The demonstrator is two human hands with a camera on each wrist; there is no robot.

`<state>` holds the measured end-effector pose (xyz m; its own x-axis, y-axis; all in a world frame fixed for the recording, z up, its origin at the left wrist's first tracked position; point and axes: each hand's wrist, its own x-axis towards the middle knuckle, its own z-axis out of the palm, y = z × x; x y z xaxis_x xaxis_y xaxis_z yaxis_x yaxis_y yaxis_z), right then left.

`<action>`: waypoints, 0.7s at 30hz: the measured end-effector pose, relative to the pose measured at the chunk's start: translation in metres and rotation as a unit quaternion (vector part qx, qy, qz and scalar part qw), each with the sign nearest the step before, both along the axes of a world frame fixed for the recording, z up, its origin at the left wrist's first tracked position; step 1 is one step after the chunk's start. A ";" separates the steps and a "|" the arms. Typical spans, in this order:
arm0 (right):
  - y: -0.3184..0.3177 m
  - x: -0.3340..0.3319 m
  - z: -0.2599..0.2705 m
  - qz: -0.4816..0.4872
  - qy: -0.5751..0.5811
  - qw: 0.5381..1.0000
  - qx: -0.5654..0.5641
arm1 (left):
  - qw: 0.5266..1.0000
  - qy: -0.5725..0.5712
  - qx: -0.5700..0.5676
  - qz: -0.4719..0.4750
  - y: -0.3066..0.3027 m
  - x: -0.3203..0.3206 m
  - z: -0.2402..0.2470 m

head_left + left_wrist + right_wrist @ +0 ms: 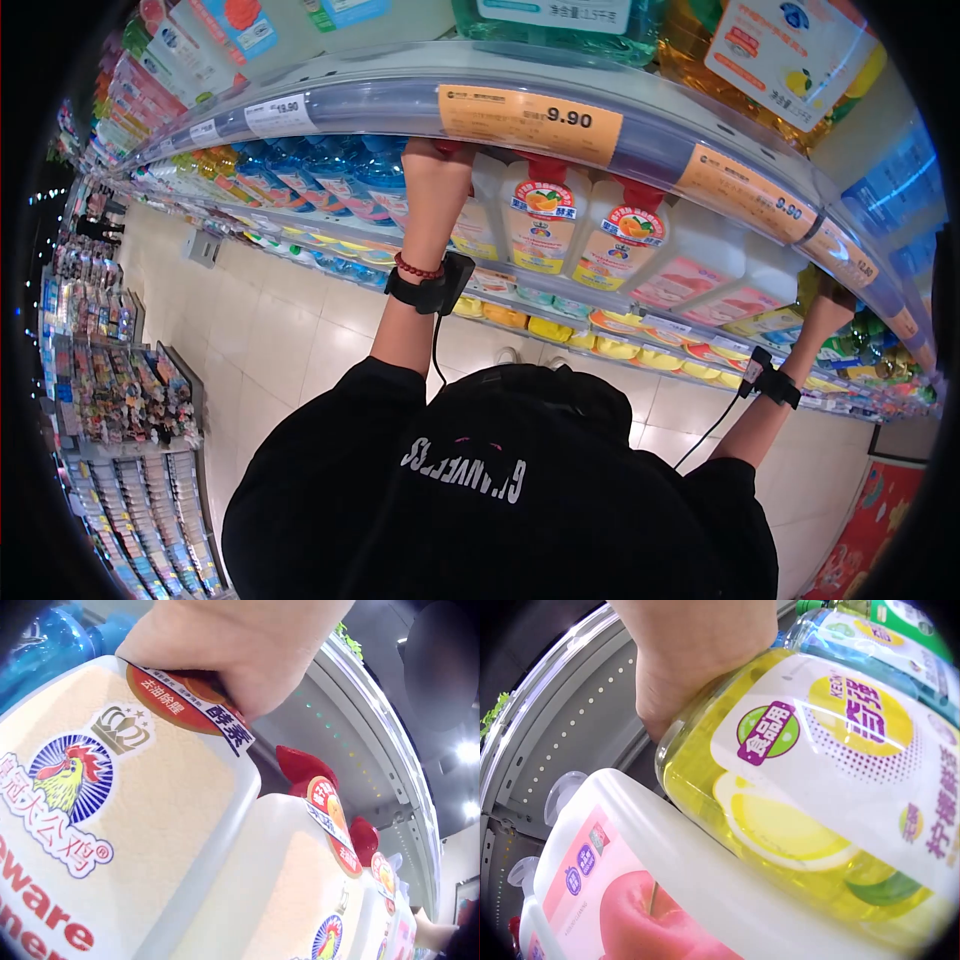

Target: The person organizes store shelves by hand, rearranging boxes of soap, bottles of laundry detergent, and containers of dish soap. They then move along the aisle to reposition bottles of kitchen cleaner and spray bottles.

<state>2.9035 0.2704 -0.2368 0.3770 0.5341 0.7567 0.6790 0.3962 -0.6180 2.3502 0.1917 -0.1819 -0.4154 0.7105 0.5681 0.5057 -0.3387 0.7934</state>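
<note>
My left hand (438, 172) reaches under the shelf edge and grips the top of a dish soap bottle (161, 817) with a cream label and a rooster logo. Its cap is hidden by the hand. Beside it stand matching red-capped bottles (545, 215). Far to the right, my right hand (828, 312) holds the neck of a clear bottle of yellow dish soap (802, 757) with a lemon on its label. The fingers of that hand are mostly hidden behind the bottle top. A white bottle with a peach-coloured fruit label (637, 877) leans close against it in the right wrist view.
A curved upper shelf edge (370, 110) with price tags (530, 122) runs just above both hands. Blue bottles (340, 175) stand left of the left hand. Yellow packs (550, 328) line a lower shelf. Tiled floor (270, 340) lies below.
</note>
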 end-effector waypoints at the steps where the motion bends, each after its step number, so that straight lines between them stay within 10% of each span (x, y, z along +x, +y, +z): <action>1: 0.003 0.002 -0.003 0.011 0.012 1.000 0.015 | 0.996 0.073 0.024 0.033 0.001 -0.004 -0.008; 12: 0.015 0.040 -0.028 0.010 0.013 1.000 -0.014 | 0.987 -0.056 0.004 0.153 -0.073 -0.059 0.014; 18: 0.005 0.017 -0.014 0.005 0.027 0.999 -0.018 | 0.923 0.088 0.088 0.363 -0.037 -0.150 -0.007; 21: 0.005 0.017 -0.013 0.004 0.024 0.999 -0.024 | 0.939 0.138 -0.010 0.316 -0.025 -0.181 -0.020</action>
